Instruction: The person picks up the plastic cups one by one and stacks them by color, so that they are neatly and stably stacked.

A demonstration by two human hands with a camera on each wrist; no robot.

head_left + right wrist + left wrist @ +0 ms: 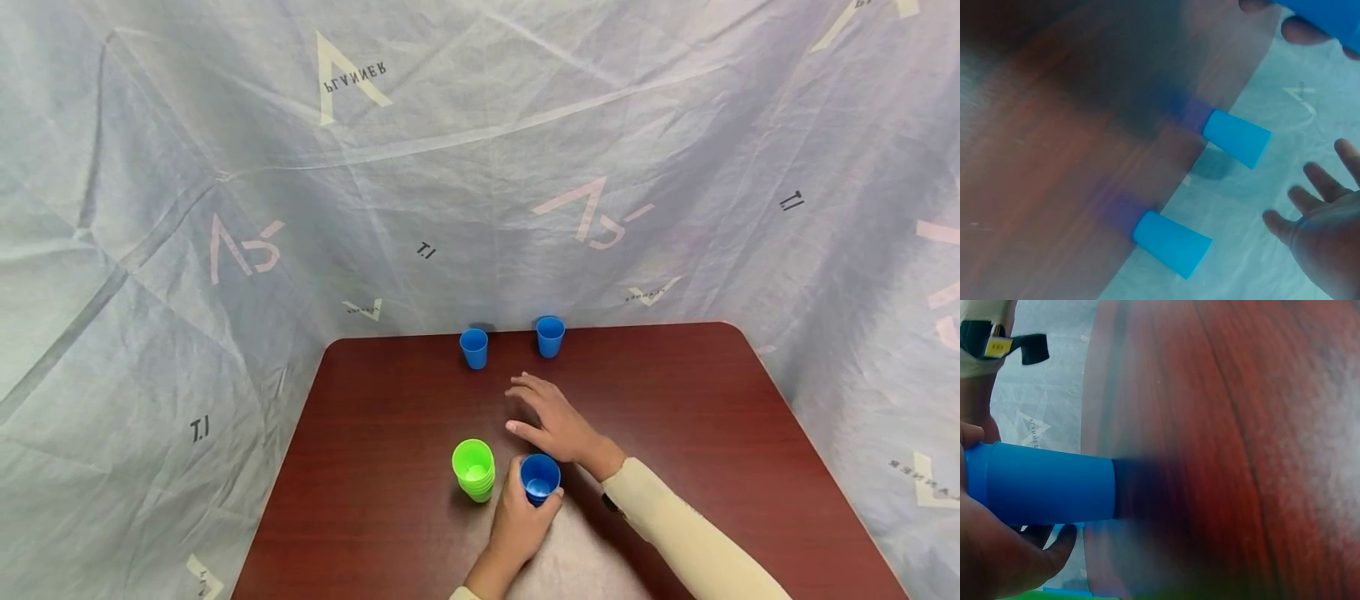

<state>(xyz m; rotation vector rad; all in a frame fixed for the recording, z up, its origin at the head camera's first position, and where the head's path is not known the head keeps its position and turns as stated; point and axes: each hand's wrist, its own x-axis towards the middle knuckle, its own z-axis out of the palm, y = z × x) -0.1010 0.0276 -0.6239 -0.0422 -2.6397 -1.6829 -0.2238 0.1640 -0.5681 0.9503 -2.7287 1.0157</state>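
Note:
My left hand [519, 518] grips a short stack of blue cups [540, 479], thumb on one side and fingers on the other. In the left wrist view the blue cup [1054, 484] has its base at the table. Just left of that hand stands a stack of green cups [474, 471], mouth up. My right hand [551, 421] hovers beyond the blue stack with fingers spread and nothing in them. Toward the table's far edge stand two single blue cups, a left one [474, 350] and a right one [550, 338], both upright and apart from the hand.
The dark red wooden table [375, 433] has rounded far corners. A grey printed cloth [450, 200] hangs behind it and along both sides, close to the far edge. My right forearm in a cream sleeve [682, 533] crosses over the table's right half.

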